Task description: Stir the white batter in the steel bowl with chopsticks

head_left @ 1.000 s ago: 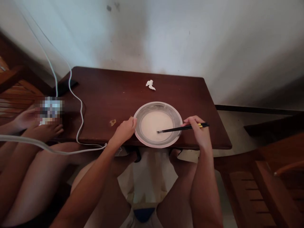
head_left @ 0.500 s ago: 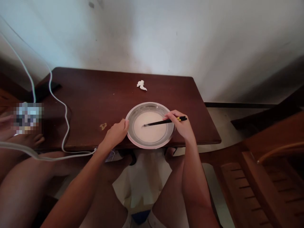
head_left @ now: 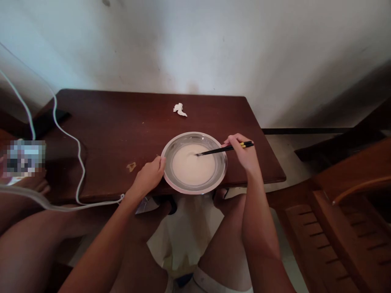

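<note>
A dark desk (head_left: 106,134) against the pale wall (head_left: 195,49), and at its near edge sits the metal bowl (head_left: 220,167)! Left hand (head_left: 151,173) grips the rim, right hand (head_left: 243,151) grasps black chopsticks (head_left: 218,150), tips in whitish liquid (head_left: 192,169): seemingly well blended, stirring apparently unfinished.

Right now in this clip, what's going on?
The person's left hand grips the left rim of a metal bowl at the near edge of a table. The right hand holds black chopsticks, tips at the pale liquid inside. Beyond the bowl lies a crumpled white scrap.
</note>
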`<state>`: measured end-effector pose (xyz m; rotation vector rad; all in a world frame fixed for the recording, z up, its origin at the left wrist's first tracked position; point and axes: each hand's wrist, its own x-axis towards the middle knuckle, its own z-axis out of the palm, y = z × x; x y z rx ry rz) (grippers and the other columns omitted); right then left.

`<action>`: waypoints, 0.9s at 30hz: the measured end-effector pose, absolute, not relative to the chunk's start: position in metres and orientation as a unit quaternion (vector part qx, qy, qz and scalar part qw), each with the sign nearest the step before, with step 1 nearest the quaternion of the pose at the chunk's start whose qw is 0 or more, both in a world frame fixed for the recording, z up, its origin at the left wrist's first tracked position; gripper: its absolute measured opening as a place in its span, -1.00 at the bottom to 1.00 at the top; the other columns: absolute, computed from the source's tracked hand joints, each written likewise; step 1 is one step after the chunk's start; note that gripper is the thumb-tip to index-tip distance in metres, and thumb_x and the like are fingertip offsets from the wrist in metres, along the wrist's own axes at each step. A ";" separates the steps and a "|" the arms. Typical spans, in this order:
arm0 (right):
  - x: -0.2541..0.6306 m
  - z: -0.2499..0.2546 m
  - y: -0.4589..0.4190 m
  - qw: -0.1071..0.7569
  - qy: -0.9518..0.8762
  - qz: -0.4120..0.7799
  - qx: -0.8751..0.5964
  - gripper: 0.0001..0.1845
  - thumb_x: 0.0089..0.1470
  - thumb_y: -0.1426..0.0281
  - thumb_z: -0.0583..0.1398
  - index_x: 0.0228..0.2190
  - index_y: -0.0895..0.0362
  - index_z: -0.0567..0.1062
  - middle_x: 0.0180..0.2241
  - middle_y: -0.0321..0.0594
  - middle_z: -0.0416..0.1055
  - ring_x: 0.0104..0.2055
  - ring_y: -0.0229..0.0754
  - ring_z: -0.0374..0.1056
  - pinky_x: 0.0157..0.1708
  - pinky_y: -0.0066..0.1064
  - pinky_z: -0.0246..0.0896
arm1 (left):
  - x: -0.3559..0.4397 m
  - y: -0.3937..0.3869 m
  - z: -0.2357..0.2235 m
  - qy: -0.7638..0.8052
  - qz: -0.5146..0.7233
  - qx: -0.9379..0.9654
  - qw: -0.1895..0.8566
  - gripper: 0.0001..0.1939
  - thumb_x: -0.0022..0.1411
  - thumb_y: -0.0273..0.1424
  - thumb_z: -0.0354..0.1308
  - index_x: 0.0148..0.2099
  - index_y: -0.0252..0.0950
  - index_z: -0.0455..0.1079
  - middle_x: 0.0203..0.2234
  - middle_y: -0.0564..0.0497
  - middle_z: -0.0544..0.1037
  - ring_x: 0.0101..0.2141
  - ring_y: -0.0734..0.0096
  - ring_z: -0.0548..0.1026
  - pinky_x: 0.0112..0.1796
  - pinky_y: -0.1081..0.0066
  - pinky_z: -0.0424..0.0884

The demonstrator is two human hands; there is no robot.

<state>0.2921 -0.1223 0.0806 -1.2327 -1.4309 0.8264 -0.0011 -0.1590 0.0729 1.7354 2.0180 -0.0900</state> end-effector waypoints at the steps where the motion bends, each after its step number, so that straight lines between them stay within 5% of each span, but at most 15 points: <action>1: 0.294 0.079 -0.123 0.527 -0.575 0.345 -0.522 -0.64 0.19 0.10 0.21 -0.52 0.04 0.52 -0.58 -0.32 0.53 -0.43 -0.13 0.52 -0.26 -0.26 0.39 | -0.001 -0.159 0.073 0.737 -0.036 0.632 0.237 -0.53 0.50 -0.19 -0.35 -0.04 -0.25 0.37 -0.02 -0.37 0.63 0.06 -0.21 0.57 -0.05 0.10 0.43; 4: 0.292 0.075 -0.129 0.513 -0.565 0.394 -0.512 -0.61 0.18 0.06 0.21 -0.53 0.03 0.50 -0.66 -0.35 0.47 -0.51 -0.14 0.49 -0.32 -0.26 0.38 | -0.001 -0.159 0.072 0.738 -0.039 0.630 0.238 -0.52 0.50 -0.20 -0.34 -0.03 -0.26 0.38 0.00 -0.39 0.62 0.07 -0.26 0.56 -0.05 0.05 0.43; 10: 0.285 0.071 -0.142 0.482 -0.636 0.339 -0.498 -0.67 0.22 0.14 0.21 -0.48 0.04 0.58 -0.38 -0.26 0.63 -0.24 -0.11 0.54 -0.13 -0.26 0.35 | -0.001 -0.160 0.065 0.746 -0.014 0.626 0.225 -0.49 0.49 -0.20 -0.34 0.01 -0.29 0.40 -0.01 -0.42 0.62 0.05 -0.30 0.57 -0.05 0.01 0.44; 16: 0.294 0.067 -0.151 0.541 -0.545 0.361 -0.528 -0.62 0.21 0.08 0.21 -0.53 0.03 0.49 -0.62 -0.35 0.50 -0.51 -0.13 0.47 -0.28 -0.26 0.36 | 0.004 -0.162 0.066 0.760 -0.013 0.610 0.223 -0.51 0.49 -0.21 -0.33 0.02 -0.30 0.39 -0.04 -0.44 0.62 0.04 -0.29 0.58 -0.06 0.02 0.44; 22: 0.288 0.063 -0.160 0.469 -0.640 0.365 -0.487 -0.69 0.22 0.13 0.23 -0.42 0.04 0.64 -0.34 -0.23 0.65 -0.20 -0.08 0.55 -0.11 -0.26 0.34 | -0.002 -0.161 0.057 0.738 0.069 0.619 0.260 -0.63 0.44 -0.15 -0.14 -0.04 -0.28 0.36 -0.05 -0.33 0.64 0.05 -0.16 0.59 -0.06 0.19 0.46; 27: 0.297 0.060 -0.164 0.535 -0.569 0.344 -0.522 -0.63 0.24 0.12 0.22 -0.51 0.05 0.54 -0.50 -0.30 0.58 -0.38 -0.14 0.52 -0.20 -0.27 0.36 | 0.001 -0.164 0.060 0.708 0.155 0.570 0.386 -0.75 0.36 -0.32 -0.02 -0.01 -0.31 0.33 -0.44 -0.05 0.61 -0.46 0.17 0.62 -0.45 0.36 0.43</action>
